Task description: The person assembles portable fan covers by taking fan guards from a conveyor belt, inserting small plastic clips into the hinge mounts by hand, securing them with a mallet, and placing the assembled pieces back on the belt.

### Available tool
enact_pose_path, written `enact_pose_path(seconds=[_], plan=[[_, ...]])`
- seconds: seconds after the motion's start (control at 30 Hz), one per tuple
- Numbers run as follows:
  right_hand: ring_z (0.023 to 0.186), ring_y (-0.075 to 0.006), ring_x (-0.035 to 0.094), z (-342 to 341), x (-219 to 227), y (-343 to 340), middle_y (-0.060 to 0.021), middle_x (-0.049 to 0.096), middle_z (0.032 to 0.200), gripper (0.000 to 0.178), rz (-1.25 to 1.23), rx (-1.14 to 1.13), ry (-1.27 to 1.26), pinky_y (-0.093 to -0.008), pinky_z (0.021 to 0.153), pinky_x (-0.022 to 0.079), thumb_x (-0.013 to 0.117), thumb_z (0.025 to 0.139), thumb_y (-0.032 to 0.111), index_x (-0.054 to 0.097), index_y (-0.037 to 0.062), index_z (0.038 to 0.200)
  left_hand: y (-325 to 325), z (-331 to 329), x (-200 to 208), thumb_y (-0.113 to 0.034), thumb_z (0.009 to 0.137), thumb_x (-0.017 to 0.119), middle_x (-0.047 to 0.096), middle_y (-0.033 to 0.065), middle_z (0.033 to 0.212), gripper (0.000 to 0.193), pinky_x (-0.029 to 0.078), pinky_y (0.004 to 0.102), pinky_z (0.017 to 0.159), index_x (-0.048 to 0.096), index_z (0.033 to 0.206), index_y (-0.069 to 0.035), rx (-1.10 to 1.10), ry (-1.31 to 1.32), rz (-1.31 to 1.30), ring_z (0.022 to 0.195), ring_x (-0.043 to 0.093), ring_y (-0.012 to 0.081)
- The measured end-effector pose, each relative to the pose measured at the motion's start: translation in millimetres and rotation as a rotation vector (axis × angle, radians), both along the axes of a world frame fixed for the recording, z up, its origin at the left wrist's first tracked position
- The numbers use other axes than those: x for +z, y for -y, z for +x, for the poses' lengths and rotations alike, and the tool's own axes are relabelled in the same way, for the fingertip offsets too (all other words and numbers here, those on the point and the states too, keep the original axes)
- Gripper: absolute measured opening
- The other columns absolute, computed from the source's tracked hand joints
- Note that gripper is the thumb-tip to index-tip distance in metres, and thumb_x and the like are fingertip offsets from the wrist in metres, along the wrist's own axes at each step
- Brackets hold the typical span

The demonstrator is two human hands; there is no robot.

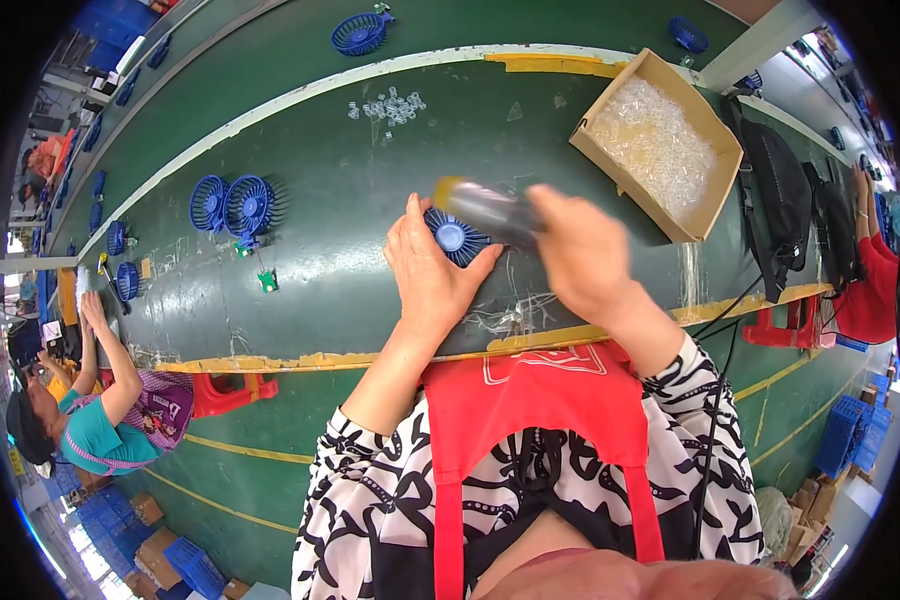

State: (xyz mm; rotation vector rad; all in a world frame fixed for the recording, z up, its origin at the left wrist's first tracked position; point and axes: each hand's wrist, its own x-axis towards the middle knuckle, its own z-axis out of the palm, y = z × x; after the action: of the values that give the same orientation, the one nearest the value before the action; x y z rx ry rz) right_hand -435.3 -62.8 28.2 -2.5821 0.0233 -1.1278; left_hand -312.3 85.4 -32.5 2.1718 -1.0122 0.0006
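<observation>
A round blue ribbed fan housing lies on the green bench in front of me. My left hand holds it against the surface, thumb on the near side and fingers along the left. My right hand is closed round a dark, thick tool with a yellow end. Motion smears the tool, so its exact kind is unclear. Its yellow end is over the far edge of the housing; whether they touch I cannot tell.
Left on the bench are two joined blue fan housings and a small green circuit board. Loose clear plastic pieces lie farther back. A cardboard box of clear pieces and black bags stand right. Co-workers sit at both sides.
</observation>
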Motion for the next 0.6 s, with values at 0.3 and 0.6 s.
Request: enact_pose_path(seconds=[0.3, 0.6], plan=[[0.082, -0.0337, 0.064, 3, -37, 18, -0.0158, 0.066, 0.092, 0.026, 0.061, -0.214, -0.294, -0.0406, 0.070, 0.053, 0.067, 0.082, 0.006, 0.064, -0.0007, 0.107, -7, 2, 2, -0.025, 0.067, 0.085, 0.052, 0.0173, 0.126, 0.095, 0.035, 0.0438, 0.103, 0.032, 0.139, 0.006, -0.041, 0.015, -0.111, 0.118, 0.046, 0.0341], [0.070, -0.0200, 0.067, 36, -34, 4, -0.0146, 0.069, 0.082, 0.020, 0.881, 0.009, -0.416, -0.0307, 0.067, 0.053, 0.063, 0.088, 0.012, 0.067, -0.0049, 0.098, -9, 0, -4, -0.019, 0.062, 0.086, 0.052, 0.0181, 0.124, 0.097, 0.039, 0.0430, 0.101, 0.031, 0.138, 0.004, -0.178, -0.161, -0.339, 0.116, 0.047, 0.0347]])
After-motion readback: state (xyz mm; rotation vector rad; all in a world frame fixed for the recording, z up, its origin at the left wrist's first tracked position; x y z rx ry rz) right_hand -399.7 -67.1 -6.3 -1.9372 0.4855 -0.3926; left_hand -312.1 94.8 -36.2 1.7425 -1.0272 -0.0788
